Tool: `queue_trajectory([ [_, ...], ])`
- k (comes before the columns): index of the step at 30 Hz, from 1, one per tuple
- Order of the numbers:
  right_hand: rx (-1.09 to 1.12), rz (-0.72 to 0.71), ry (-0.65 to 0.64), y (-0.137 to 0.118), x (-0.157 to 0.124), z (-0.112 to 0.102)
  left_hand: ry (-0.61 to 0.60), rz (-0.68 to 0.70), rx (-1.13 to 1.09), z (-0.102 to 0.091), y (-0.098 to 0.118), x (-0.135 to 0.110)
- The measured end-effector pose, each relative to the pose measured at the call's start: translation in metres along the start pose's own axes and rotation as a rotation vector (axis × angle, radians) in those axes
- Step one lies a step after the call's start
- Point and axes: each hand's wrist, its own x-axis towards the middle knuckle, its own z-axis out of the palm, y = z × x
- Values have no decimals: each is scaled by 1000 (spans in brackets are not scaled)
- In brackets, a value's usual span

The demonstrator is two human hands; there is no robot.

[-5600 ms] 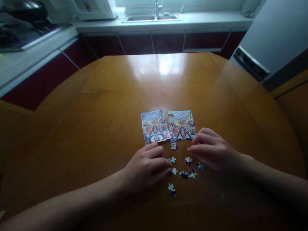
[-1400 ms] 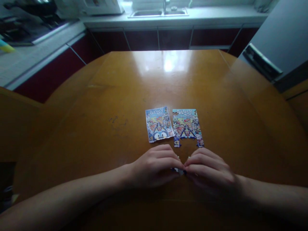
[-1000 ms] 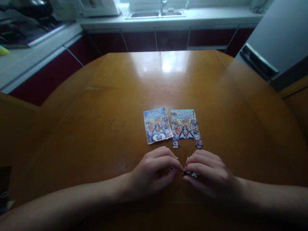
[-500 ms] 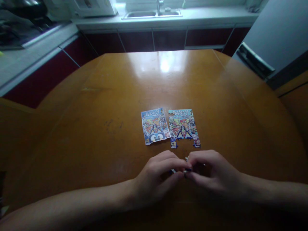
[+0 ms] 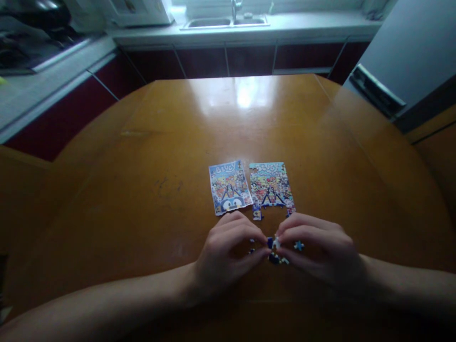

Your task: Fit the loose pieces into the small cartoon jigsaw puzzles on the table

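My left hand point(image 5: 228, 251) and my right hand point(image 5: 318, 249) meet fingertip to fingertip over the wooden table point(image 5: 142, 190). Both pinch small blue-and-white puzzle pieces point(image 5: 273, 243) held between them, just above the table. Loose puzzle pieces point(image 5: 298, 245) lie under and beside my fingers. Just beyond my hands lies a partly assembled colourful puzzle point(image 5: 270, 187) with a gap along its near edge. To its left lies a printed reference picture point(image 5: 229, 186) showing the same image.
A kitchen counter with a sink point(image 5: 223, 23) runs along the far wall above dark red cabinets point(image 5: 249, 61). A grey refrigerator point(image 5: 402, 61) stands at the right. A stove point(image 5: 32, 33) sits at the far left.
My hands have come together over the loose pieces, gathered some, and lifted joined pieces slightly toward the puzzle. A loose piece beside my right hand is uncovered again.
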Motion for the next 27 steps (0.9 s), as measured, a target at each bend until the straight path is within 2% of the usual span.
queue_trajectory([
  [4,-184,-151,-39,11,4,-9,-49,86,116,-9,-7,4],
  [7,-327,-193,-72,30,10,-17,-92,201,403,-19,-18,11],
  [11,-509,-243,-156,51,19,-19,-149,237,636,-22,-32,13],
  [18,-623,-278,-193,57,27,-15,-219,233,681,-19,-32,9],
  [27,-613,-284,-269,61,29,-13,-260,230,689,-18,-34,10],
])
